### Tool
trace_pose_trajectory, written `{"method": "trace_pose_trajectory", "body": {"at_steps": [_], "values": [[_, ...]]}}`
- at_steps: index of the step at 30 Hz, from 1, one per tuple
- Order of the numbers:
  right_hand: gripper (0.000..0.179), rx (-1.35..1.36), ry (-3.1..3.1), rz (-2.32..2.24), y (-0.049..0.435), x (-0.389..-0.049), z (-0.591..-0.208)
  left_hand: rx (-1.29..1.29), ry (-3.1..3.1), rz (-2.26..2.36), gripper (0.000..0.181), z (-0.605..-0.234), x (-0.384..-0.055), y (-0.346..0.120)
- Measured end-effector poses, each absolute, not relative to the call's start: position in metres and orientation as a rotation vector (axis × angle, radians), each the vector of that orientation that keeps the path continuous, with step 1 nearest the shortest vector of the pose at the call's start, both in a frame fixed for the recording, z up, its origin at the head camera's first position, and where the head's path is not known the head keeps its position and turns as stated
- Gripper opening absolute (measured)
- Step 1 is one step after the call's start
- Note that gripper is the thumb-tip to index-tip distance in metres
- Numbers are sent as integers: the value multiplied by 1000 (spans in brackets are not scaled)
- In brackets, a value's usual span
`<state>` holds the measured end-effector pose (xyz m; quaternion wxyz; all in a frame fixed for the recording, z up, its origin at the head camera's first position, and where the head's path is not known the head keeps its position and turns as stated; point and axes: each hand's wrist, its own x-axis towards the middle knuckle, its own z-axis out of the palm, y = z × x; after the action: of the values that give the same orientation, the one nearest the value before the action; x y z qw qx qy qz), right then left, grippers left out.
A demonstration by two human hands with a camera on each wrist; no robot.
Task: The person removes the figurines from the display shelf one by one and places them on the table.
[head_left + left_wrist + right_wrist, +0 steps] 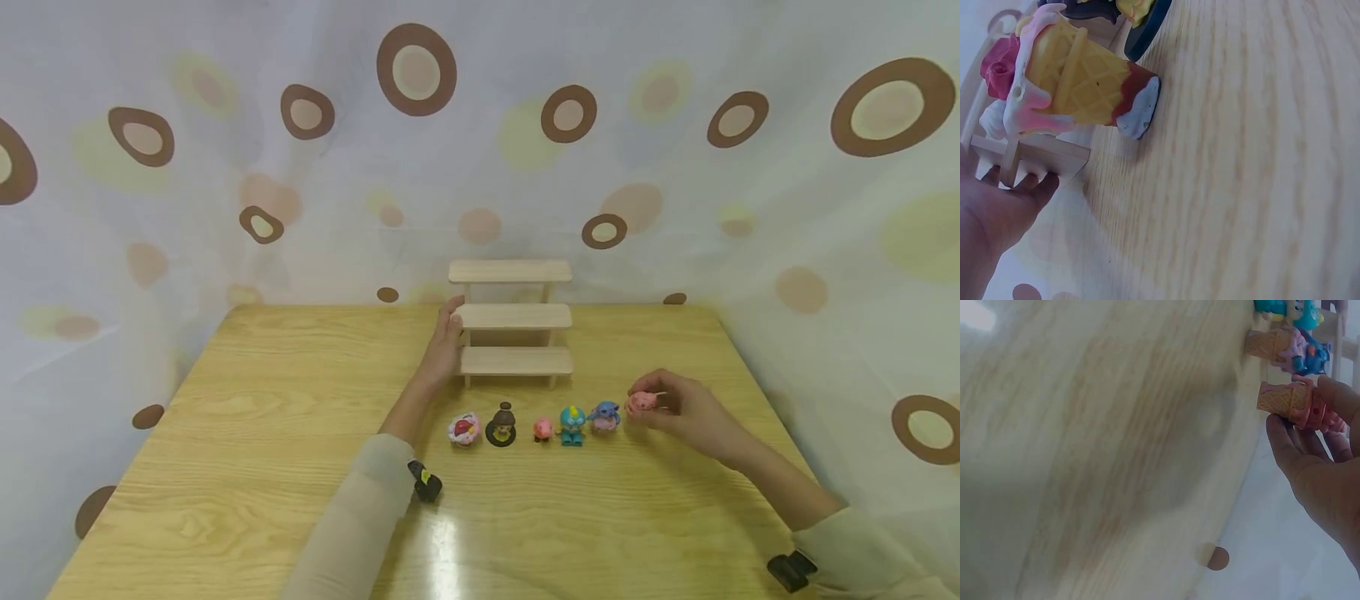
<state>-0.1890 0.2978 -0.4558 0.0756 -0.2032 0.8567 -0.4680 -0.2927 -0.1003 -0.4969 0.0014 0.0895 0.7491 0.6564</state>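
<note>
A small three-tier wooden display shelf [515, 315] stands at the back of the table. My left hand [444, 343] grips its left side near the middle tier; in the left wrist view the fingertips [1047, 187] lie against the wood. To the right, my right hand [692, 417] pinches a pink figurine [641, 404] between thumb and fingers. The right wrist view shows its waffle-cone base [1282, 399], held just off the table. Left of it in a row stand a blue figurine on a cone [605, 417] and a teal figurine with a yellow crest [572, 425].
Further left in the row are a small pink figurine [543, 429], a brown-topped figurine on a dark round base [502, 427] and a waffle-cone figurine with pink icing [464, 429]. A spotted curtain [480, 167] borders the wooden table [300, 400] behind and at the sides.
</note>
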Motion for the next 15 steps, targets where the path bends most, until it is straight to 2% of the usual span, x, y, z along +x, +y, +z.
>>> {"method": "trace_pose_trajectory", "body": {"at_steps": [15], "values": [[35,-650,2514,-1364,296,-186,-473,271,2345,2081,49,-496,-289,-99]]}}
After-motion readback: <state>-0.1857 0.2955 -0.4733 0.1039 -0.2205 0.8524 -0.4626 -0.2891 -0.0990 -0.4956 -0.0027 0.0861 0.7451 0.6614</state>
